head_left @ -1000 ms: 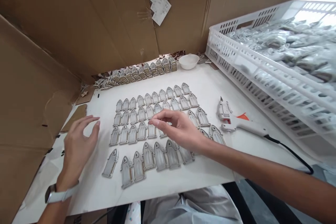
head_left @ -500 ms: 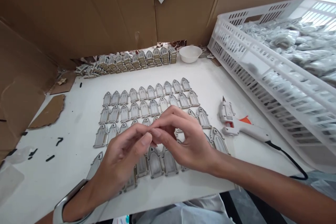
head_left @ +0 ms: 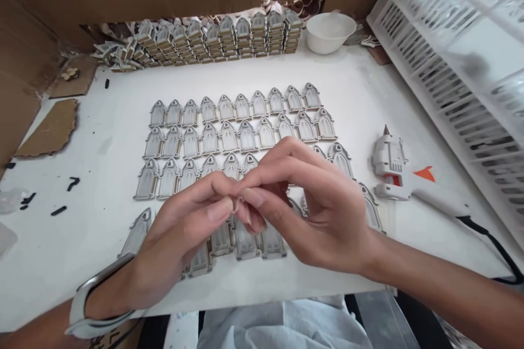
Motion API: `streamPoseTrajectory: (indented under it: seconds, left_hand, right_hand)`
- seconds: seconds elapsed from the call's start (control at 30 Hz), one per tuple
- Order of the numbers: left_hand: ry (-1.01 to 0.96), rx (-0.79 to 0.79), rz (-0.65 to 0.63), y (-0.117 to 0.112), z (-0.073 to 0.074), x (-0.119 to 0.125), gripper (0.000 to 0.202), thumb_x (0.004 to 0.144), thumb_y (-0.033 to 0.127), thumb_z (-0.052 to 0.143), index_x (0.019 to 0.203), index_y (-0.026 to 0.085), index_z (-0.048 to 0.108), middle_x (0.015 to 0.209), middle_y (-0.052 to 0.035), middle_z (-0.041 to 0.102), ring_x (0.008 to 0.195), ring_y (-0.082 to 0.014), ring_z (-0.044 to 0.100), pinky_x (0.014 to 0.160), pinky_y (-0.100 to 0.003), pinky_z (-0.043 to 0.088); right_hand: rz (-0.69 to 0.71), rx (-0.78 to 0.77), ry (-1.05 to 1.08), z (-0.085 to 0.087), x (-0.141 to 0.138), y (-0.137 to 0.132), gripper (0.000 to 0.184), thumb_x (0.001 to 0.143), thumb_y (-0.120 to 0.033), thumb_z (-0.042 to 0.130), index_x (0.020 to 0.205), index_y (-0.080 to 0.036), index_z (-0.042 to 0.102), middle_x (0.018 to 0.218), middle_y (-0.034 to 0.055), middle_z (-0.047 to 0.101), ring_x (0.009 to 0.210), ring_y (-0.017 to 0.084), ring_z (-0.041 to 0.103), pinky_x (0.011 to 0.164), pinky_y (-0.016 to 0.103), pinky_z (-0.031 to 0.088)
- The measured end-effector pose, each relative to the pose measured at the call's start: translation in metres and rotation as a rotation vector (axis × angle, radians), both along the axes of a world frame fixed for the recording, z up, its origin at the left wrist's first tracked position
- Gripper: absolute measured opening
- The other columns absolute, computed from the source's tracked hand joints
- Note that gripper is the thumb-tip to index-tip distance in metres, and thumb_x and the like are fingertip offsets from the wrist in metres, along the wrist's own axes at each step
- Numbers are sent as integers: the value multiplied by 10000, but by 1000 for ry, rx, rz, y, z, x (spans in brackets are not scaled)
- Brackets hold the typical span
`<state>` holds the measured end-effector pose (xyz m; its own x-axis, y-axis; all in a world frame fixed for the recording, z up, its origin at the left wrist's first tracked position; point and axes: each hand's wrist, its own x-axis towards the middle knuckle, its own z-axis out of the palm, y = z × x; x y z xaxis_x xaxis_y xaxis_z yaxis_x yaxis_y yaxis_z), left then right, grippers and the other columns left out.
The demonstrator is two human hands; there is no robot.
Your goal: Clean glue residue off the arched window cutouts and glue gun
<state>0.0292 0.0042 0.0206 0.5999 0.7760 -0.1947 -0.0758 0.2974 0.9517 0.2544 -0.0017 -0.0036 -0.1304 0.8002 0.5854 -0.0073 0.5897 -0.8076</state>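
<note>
My left hand (head_left: 184, 223) and my right hand (head_left: 311, 207) meet over the rows of pieces, their fingertips pinched together. A tiny pale thing shows between the fingertips; it is too small and too covered to name. Beneath the hands, several rows of small grey arch-shaped pieces (head_left: 248, 136) lie flat on the white table (head_left: 327, 278). The hands and forearms hide part of the lower rows. One arch piece (head_left: 137, 233) lies just beyond my left wrist.
A hot glue gun (head_left: 395, 169) with an orange trigger lies at the right, its black cord trailing. Behind it stands a white slatted crate (head_left: 446, 76). Stacked arch pieces (head_left: 227, 38) line the back beside a white bowl (head_left: 331, 32). Black bits (head_left: 59, 211) and torn cardboard (head_left: 49, 128) lie left.
The view has tipped down and come closer to the table. Both hands stay together at the fingertips, and a little of the pale thing now shows between them.
</note>
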Motion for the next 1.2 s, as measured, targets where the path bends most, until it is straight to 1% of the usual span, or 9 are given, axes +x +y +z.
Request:
streamPoseTrajectory:
  seconds: [0.13,0.23,0.33,0.4,0.5,0.63,0.8,1.03,1.2]
  left_hand:
    - [-9,9,12,0,1,1,186,1163,434,717,1076,346,856,1048,3,829,1042,-202,752,926,-294,605]
    - [-1,-10,41,2,1,4,284,1161,529,718,1020,329,862,1004,-6,830,1014,-215,760,915,-315,619]
    - [-6,-4,28,4,1,5,335,1173,581,678,1062,341,883,1015,-4,833,1010,-211,771,912,-317,631]
    - [4,11,8,5,0,4,303,1172,577,690,1110,361,893,1037,6,841,1020,-203,784,909,-308,634]
    - [3,10,-1,4,-1,1,236,1154,550,742,1121,376,898,1045,13,846,1051,-199,803,928,-292,648]
    - [-22,-3,3,2,-1,1,161,1161,464,761,1131,378,893,1048,25,850,1052,-165,811,952,-246,660]
    - [-26,8,22,1,-3,2,124,1144,403,786,1102,352,891,1027,-5,857,1025,-193,821,945,-289,687]
    - [13,-3,43,0,-2,1,135,1124,418,820,1062,318,886,1034,-18,865,982,-191,820,946,-296,713]
    - [48,31,89,0,-2,1,147,1078,481,874,1016,350,901,939,-16,839,928,-211,821,878,-312,725]
  right_hand:
    - [-45,-1,-62,2,3,0,86,1124,-141,815,1148,-220,839,937,19,791,883,154,749,617,281,640]
    - [-67,-20,-85,2,4,-1,84,1129,-166,815,1139,-247,839,939,20,796,839,162,729,605,311,635]
    - [-66,-10,-80,2,3,-1,99,1134,-165,808,1156,-258,836,952,19,801,821,161,733,598,314,638]
    - [-53,-9,-66,2,2,-1,115,1131,-145,806,1159,-254,833,950,11,797,836,152,741,597,296,639]
    - [-39,-10,-43,2,1,-1,118,1123,-128,816,1152,-241,830,931,-2,786,847,133,740,608,272,632]
    - [-61,9,-73,1,2,-2,115,1117,-147,823,1156,-255,834,942,5,791,854,154,742,609,297,629]
    - [-71,-6,-82,0,3,-2,75,1124,-187,826,1139,-259,836,942,22,791,851,168,728,584,304,618]
    - [-18,-104,-65,2,4,-1,73,1145,-182,771,1124,-239,810,983,32,763,864,160,704,621,311,606]
    - [-9,-132,-38,4,6,-1,70,1149,-193,754,1110,-240,787,1018,38,770,912,168,692,670,323,604]
